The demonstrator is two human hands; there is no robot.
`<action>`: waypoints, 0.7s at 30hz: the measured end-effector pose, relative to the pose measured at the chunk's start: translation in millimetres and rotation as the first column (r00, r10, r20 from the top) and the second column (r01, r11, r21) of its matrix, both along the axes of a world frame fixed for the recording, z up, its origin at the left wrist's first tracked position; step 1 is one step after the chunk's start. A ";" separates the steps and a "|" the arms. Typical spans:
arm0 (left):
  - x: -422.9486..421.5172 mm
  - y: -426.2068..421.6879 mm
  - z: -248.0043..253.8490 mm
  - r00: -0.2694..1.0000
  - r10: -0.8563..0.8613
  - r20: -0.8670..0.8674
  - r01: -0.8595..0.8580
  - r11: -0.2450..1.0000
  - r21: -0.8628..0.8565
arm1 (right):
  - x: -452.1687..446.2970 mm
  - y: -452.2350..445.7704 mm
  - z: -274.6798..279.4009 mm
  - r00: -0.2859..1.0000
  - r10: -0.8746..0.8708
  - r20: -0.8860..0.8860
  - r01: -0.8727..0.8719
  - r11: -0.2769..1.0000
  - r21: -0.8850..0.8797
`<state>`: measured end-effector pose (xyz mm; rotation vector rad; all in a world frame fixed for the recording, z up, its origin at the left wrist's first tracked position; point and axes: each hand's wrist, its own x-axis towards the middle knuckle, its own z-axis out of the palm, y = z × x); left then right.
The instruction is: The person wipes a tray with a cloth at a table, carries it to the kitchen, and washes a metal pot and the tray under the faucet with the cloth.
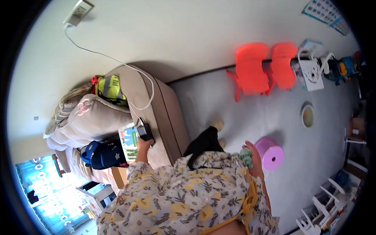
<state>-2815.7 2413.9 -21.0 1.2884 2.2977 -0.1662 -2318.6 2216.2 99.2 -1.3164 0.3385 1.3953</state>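
Note:
My left hand [144, 144] is closed on a small black box-shaped device [145, 132] at the sofa's arm. A white cable [147, 105] runs from the device up to a wall outlet [79, 11]. Just beside that hand lies a picture book or printed sheet [128, 140] in green and blue. My right hand [255, 159] hangs low at my side, its fingers round a crumpled pale green cloth [246, 157]. Close by it on the floor is a pink round stool [270, 153].
The beige sofa [166, 113] carries cushions [94, 117], a yellow reflective vest [109, 88] and a dark blue backpack [103, 154]. Two red chairs [252, 68] stand along the wall. A pale round bin [308, 115] is on the grey floor [219, 90], with white shelving [329, 203] at lower right.

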 end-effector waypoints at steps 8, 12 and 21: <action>35.9 -4.7 39.8 0.993 0.078 -0.084 -0.077 0.997 0.018 | 2.1 -12.1 -16.1 0.998 -0.029 -0.061 0.033 0.998 0.058; 37.6 4.4 42.9 0.997 0.060 -0.057 -0.051 0.987 0.154 | -1.0 -14.6 -16.7 0.999 0.006 -0.048 -0.004 0.999 0.049; 54.9 10.5 66.6 0.997 -0.014 -0.080 0.027 0.985 0.173 | -4.3 -10.5 -14.4 0.992 0.111 0.055 -0.114 0.991 0.069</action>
